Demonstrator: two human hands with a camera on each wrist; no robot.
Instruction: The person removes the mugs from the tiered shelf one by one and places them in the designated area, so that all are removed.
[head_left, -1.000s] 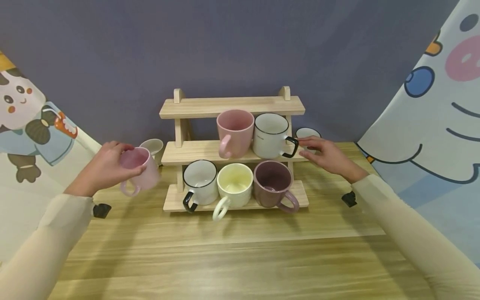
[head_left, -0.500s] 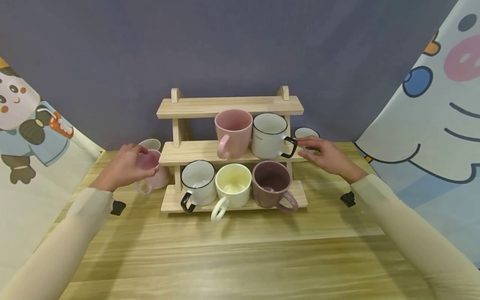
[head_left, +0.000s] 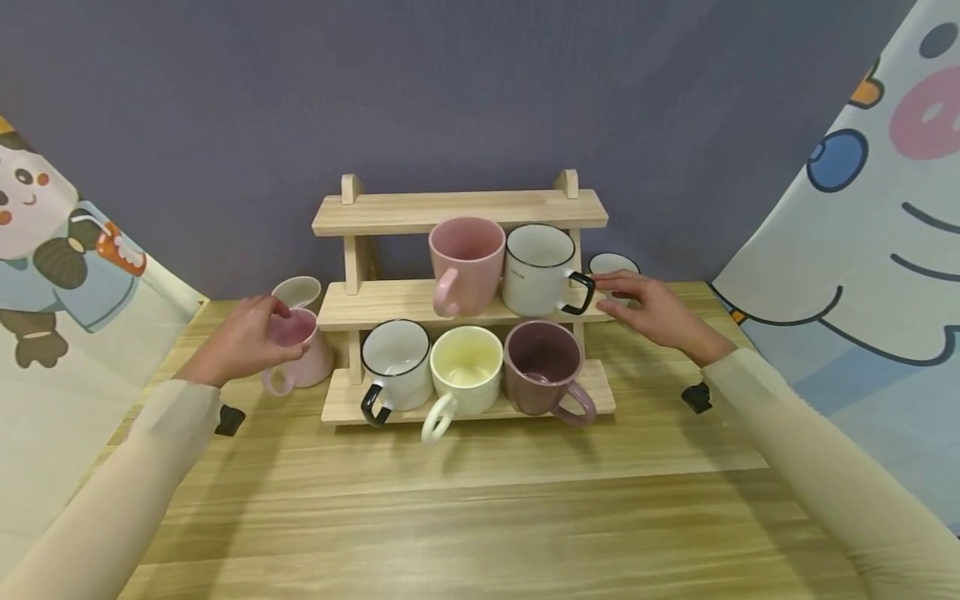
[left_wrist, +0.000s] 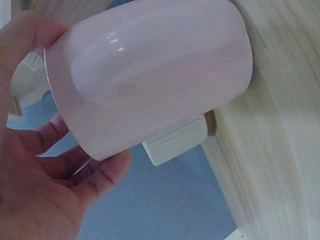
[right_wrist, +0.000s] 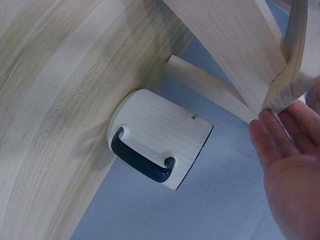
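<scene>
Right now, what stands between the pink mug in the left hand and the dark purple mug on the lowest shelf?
In the head view, a white black-handled mug and a pale yellow mug stand between them.

We count eight mugs (head_left: 466,263), one wooden rack (head_left: 457,212), one table (head_left: 480,517) and two hands (head_left: 240,337).

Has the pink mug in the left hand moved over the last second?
Yes. The pink mug has gone right and down toward the wooden rack, close beside its left post.
</scene>
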